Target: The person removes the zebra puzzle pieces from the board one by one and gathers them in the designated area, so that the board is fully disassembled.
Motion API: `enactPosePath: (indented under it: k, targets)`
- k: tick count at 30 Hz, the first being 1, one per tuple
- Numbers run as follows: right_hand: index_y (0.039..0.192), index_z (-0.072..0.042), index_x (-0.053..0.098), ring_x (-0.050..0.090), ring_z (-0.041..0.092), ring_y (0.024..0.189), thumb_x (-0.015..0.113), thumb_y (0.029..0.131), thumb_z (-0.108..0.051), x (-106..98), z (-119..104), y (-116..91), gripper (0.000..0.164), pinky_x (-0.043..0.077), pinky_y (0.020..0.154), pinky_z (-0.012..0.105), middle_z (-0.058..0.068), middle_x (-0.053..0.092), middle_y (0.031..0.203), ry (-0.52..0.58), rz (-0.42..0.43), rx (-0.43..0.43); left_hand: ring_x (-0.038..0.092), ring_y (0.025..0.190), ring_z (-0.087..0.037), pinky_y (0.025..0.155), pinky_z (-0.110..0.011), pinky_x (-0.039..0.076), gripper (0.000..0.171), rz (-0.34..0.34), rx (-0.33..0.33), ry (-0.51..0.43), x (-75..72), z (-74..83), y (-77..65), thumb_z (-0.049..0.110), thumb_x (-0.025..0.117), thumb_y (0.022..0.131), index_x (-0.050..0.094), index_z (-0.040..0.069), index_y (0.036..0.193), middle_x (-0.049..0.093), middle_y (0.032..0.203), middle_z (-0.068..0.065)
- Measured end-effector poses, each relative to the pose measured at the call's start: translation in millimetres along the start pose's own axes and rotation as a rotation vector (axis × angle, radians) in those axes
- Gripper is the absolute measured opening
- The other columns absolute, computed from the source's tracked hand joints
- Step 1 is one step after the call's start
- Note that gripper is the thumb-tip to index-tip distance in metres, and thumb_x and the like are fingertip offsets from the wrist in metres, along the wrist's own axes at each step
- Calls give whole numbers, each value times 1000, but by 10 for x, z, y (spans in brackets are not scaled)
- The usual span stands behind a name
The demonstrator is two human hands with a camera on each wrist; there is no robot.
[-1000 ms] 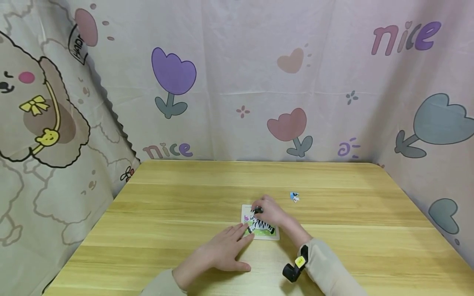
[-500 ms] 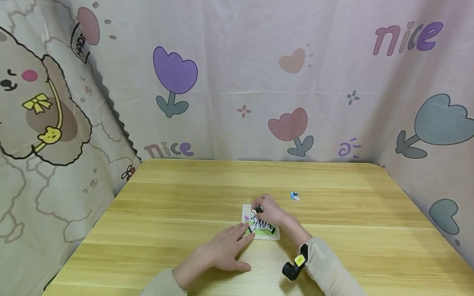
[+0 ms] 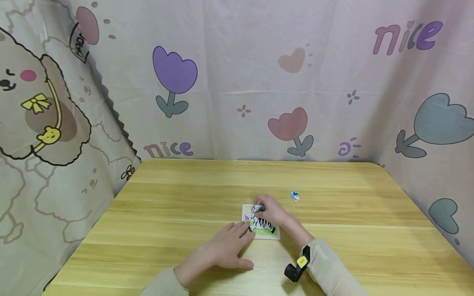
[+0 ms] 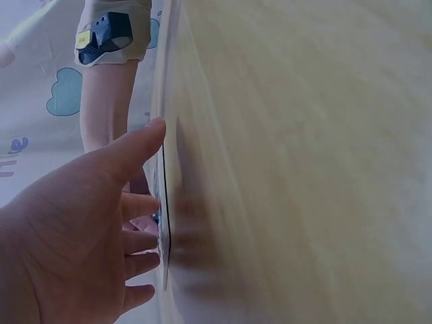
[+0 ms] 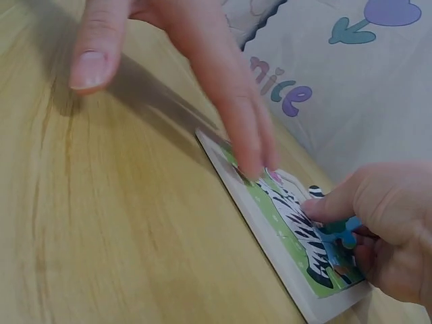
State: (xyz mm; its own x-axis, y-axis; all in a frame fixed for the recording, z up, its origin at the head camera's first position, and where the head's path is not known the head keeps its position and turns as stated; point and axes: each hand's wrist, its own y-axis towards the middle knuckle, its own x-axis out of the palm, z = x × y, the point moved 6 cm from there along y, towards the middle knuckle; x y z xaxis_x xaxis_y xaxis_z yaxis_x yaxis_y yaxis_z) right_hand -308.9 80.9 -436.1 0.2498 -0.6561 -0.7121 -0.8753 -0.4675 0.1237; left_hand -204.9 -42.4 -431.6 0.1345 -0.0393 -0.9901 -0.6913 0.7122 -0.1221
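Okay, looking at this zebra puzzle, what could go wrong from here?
The puzzle piece pinched in the right hand might seat crooked or slip. The puzzle board might slide, since the left hand reaches only partly onto it. The loose piece on the table near the right hand could perhaps get knocked away.

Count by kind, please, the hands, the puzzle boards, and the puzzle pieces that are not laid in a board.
Hands: 2 (left hand, right hand)
Boards: 1 (zebra puzzle board)
Pieces not laid in: 2 (loose piece on the table, held piece in the right hand)
Total: 5
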Motion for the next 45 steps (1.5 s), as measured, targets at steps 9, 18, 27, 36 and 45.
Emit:
enactPosePath:
  k: [9,18,27,36,45]
  targets:
    - [98,-9,57,56,16,78,68,79,1,1,-8,-4,25,49,72,36,3,61,87,9,13,-41,22,137,-29,110,-42,24,85,-13,41,67,-8,60,177,69,42,84,33,11,144,23,150,-14]
    - [98,-8,62,51,12,70,63,83,0,-30,19,-9,17,46,63,29,-2,57,78,28,46,-39,24,137,-27,109,-42,25,82,-25,36,83,13,67,240,69,41,84,34,12,144,26,150,-12]
    - [100,-6,65,54,14,80,62,86,-3,-40,83,-33,15,48,71,30,3,63,92,93,79,20,22,137,-27,110,-42,23,85,-47,28,81,9,83,219,70,40,83,31,13,145,24,150,-12]
    - [106,1,63,53,15,72,63,85,-4,-230,217,-103,22,47,63,28,1,60,79,200,187,88,21,138,-27,110,-42,22,86,-55,27,75,13,94,203,71,39,83,29,12,146,22,151,-12]
    - [104,5,63,52,14,68,64,84,-2,-657,525,-299,21,42,59,23,5,62,76,201,320,138,20,138,-27,110,-42,22,86,-38,42,72,20,106,177,69,39,84,27,12,147,21,151,-12]
